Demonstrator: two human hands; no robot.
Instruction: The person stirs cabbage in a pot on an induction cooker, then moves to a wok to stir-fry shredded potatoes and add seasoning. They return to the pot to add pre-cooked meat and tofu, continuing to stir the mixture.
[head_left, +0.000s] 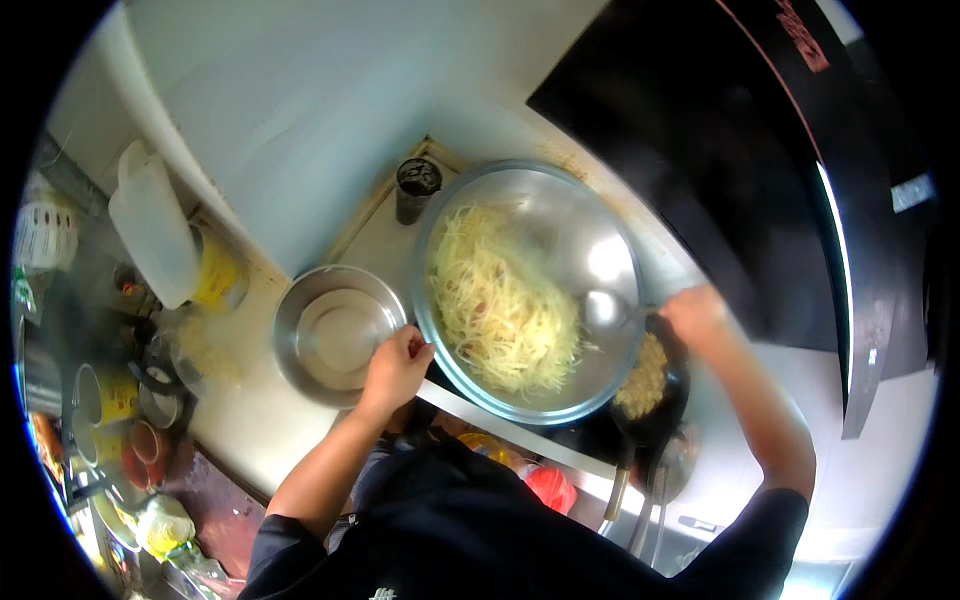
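A large stainless steel bowl (536, 187) stands before me, holding a heap of pale yellow shredded food (510, 315) with a few reddish bits. My left hand (397, 365) pinches the bowl's near-left rim between thumb and fingers. At the bowl's right side, my right hand (694, 315) grips the handle of a metal utensil, probably a ladle (611, 309). Its head reaches into the bowl, to the right of the shreds; blur hides its exact shape. Left of the big bowl sits a smaller steel pot (289, 337) with nothing visible inside, close to my left hand.
A dark pan (679, 375) holding lumpy tan food (643, 379) sits partly under the bowl's right side. Its handle (617, 491) points towards me. A dark cup (415, 199) stands in the corner. The black range hood (697, 150) overhangs the right. Yellow tins (219, 270) and other vessels crowd the left.
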